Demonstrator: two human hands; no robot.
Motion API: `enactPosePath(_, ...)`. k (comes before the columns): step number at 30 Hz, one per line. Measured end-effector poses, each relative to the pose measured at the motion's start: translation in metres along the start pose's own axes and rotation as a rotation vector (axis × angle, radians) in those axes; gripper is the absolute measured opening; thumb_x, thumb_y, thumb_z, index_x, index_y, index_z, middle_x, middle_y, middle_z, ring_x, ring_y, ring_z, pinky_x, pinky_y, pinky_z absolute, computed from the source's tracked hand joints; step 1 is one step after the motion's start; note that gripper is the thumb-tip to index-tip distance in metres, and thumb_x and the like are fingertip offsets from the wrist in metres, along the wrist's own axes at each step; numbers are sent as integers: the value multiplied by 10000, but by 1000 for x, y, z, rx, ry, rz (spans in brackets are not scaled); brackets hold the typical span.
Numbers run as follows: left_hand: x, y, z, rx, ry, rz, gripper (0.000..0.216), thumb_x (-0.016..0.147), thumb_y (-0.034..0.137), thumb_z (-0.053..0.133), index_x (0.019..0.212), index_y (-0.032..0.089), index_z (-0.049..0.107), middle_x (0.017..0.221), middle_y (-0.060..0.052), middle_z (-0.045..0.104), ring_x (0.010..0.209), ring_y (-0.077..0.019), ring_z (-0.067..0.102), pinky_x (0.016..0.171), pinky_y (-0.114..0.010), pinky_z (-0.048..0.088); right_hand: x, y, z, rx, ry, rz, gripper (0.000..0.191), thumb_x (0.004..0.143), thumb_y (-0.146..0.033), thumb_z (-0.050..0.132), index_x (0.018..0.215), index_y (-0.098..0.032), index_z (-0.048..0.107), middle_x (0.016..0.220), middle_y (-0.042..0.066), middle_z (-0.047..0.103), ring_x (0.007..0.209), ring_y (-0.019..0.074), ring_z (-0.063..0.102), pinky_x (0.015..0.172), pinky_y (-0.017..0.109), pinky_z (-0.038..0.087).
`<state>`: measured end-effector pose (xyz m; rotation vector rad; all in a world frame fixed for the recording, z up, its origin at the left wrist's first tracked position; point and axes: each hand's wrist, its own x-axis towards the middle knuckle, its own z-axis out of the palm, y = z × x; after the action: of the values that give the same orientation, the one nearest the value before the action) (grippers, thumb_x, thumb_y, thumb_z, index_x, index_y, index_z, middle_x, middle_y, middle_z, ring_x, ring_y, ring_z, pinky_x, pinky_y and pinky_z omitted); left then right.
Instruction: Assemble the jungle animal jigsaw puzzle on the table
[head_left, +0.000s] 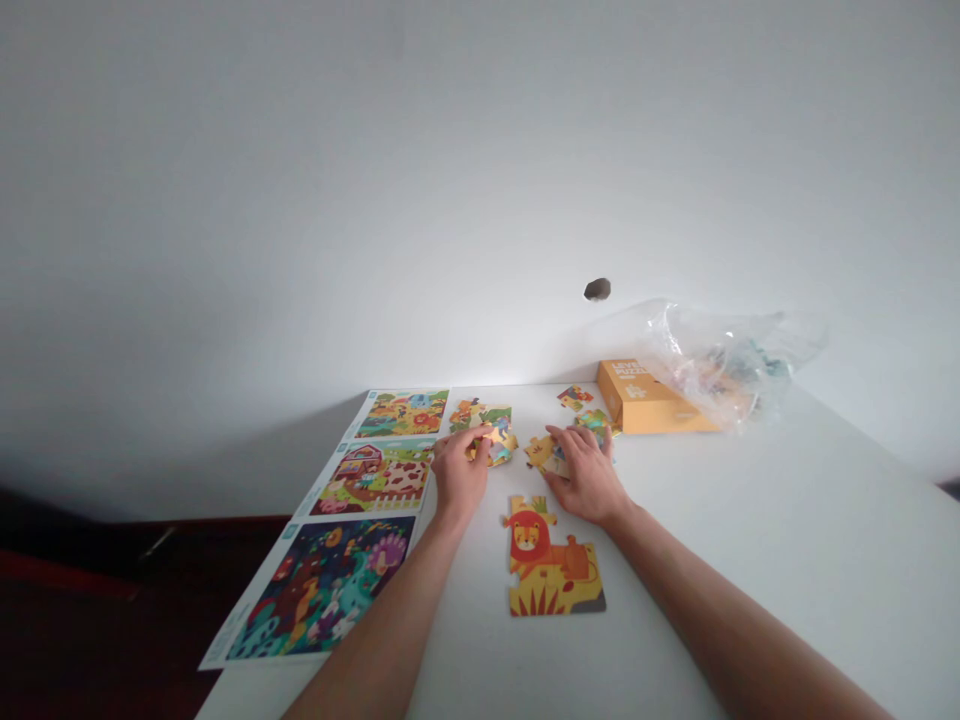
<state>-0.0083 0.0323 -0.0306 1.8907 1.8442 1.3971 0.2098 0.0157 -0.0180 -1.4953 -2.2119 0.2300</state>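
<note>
Nearest, between the forearms, lies the lion section (pixel 559 575), several puzzle pieces joined up flat; its left and top sides show bare tabs and notches, so this picture looks only part-built. Over on the left, the printed sheets (pixel 225 650) crowd that flank, a corner seeming to poke past the tabletop's edge. Just beyond the lion, here's the right hand (pixel 581 470), thumb and forefinger apart around a yellow piece (pixel 537 453); whether it's gripped, I can't tell. The left hand (pixel 461 470) has its fingertips narrow over a cluster of pieces (pixel 501 415); holding or merely touching, can't say. More loose ones, including a red-and-yellow piece (pixel 575 397), remain unjoined farther back. There, the orange box (pixel 660 412), plastic bag (pixel 720 350) and wall (pixel 480 200) limit reach; the white tabletop (pixel 772 540) offers its widest room rightward.
</note>
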Motion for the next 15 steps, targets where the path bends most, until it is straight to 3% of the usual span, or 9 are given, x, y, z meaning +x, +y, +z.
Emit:
enactPosePath(3, 0, 3, -2, 65, -1, 10, 185, 868, 196, 584, 977, 240, 727, 1016, -37, 736, 971, -218, 649, 947, -404, 460, 0, 0, -1, 34, -3, -14, 594, 815, -284, 565, 1383, -202, 413, 1250, 121, 601, 1244, 314, 420, 1123, 639, -15)
enactPosePath(6, -4, 10, -4, 203, -21, 55, 195, 841, 260, 643, 1007, 286, 741, 1218, -61, 647, 1142, -279, 558, 1010, -472, 401, 0, -1, -1, 64, -3, -32, 562, 832, -260, 560, 1374, -228, 416, 1184, 84, 639, 1209, 290, 455, 1125, 632, -25)
enactPosePath(9, -10, 18, -4, 283, -141, 157, 269, 783, 351, 722, 1051, 348, 732, 1411, -24, 511, 1272, -347, 420, 1037, -540, 345, -1, -2, -1, 77, -8, -56, 522, 855, -225, 535, 1364, -249, 419, 1136, 52, 666, 1183, 258, 487, 1133, 612, -27)
enactPosePath(12, -15, 20, -2, 325, -265, 224, 376, 735, 356, 767, 1105, 377, 703, 1436, -2, 493, 1322, -388, 332, 1049, -596, 286, 0, -3, 0, 79, -11, -58, 490, 866, -172, 502, 1343, -260, 433, 1113, 38, 680, 1171, 234, 507, 1137, 602, -9)
enactPosePath(15, -16, 16, 0, 358, -291, 202, 373, 771, 254, 716, 1119, 384, 686, 1406, -2, 524, 1321, -388, 329, 1035, -621, 276, 0, -3, 1, 75, 10, -43, 495, 857, -106, 461, 1327, -258, 446, 1110, 39, 684, 1172, 219, 516, 1141, 593, -4)
